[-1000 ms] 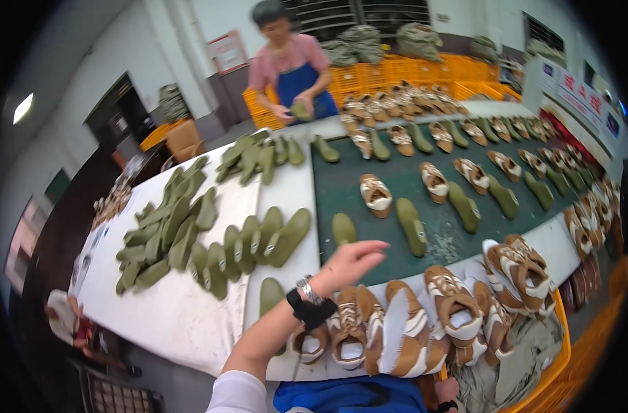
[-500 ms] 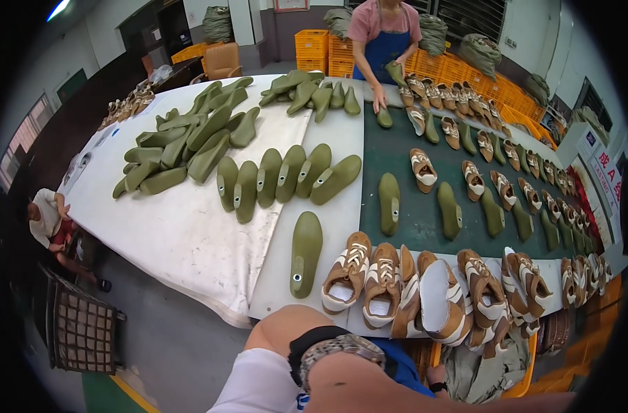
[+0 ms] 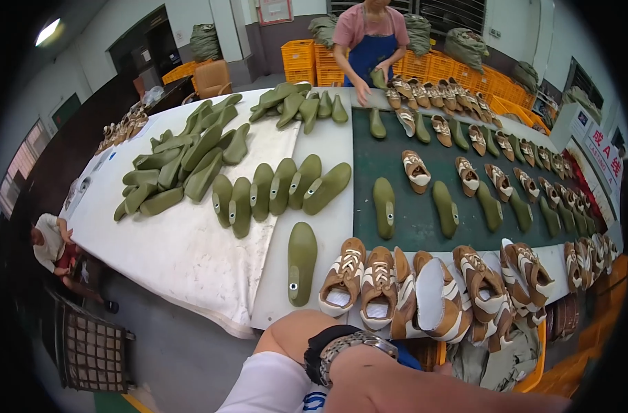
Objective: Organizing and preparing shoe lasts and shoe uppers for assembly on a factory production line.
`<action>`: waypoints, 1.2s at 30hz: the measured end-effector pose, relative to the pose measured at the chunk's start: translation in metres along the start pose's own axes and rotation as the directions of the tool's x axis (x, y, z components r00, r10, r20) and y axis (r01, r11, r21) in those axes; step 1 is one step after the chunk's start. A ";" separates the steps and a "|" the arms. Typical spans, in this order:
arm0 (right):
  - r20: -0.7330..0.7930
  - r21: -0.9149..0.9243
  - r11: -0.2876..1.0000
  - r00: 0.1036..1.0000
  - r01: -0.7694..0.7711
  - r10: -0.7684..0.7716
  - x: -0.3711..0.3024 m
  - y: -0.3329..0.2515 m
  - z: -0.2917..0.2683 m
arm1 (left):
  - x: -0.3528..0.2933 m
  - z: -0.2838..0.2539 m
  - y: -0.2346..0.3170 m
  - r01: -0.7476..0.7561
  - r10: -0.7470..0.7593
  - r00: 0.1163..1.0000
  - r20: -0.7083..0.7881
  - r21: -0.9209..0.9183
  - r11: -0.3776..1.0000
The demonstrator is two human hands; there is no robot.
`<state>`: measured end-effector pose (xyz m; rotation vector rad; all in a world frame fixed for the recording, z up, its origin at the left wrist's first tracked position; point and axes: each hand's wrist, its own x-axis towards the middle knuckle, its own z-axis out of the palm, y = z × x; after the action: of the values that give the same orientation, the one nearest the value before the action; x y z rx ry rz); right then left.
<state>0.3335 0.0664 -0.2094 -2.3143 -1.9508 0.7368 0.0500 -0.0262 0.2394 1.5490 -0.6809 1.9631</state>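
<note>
My left arm comes out of a white sleeve and bends across the lower edge, with a black band and a metal watch (image 3: 359, 347) at the wrist. My left hand (image 3: 431, 389) looms large and close beyond it; its fingers cannot be made out. A small patch of my right hand (image 3: 441, 369) shows beside the orange crate, mostly hidden. Neither visibly holds anything. Nearest on the table, a single green shoe last (image 3: 301, 265) lies upright-pointing on a white strip. To its right stand brown-and-white sneakers (image 3: 343, 275) in a row, laces up, some leaning on each other.
Several lasts (image 3: 279, 186) line up beyond, with a loose pile (image 3: 180, 155) on the white cloth. Shoes and lasts sit in rows on the green mat (image 3: 414, 227). Across the table, a person in a blue apron (image 3: 372, 51) holds a last. Another person (image 3: 52, 244) sits far left.
The view has shifted slightly. The person across has let go of a last on the green mat and drawn that hand back. My left arm has moved a little right; my right hand is more hidden.
</note>
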 end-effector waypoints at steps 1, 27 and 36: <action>0.002 0.004 1.000 1.000 -0.008 0.008 0.004 0.001 0.002 | 0.001 -0.001 -0.001 -0.014 0.014 1.000 0.002 -0.018 1.000; 0.707 0.348 0.749 0.367 0.564 -0.605 -0.065 -0.124 -0.214 | -0.192 -0.134 0.122 0.140 -0.603 0.165 -0.780 0.624 -0.769; -0.087 0.374 0.646 0.719 0.665 -0.690 -0.101 -0.201 -0.234 | -0.182 -0.097 0.078 0.309 -0.728 0.314 -0.610 0.790 -0.529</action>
<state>0.2231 0.0800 0.0952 -1.1858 -2.2081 0.9763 -0.0368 -0.0359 0.0375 2.0621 1.9165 0.7645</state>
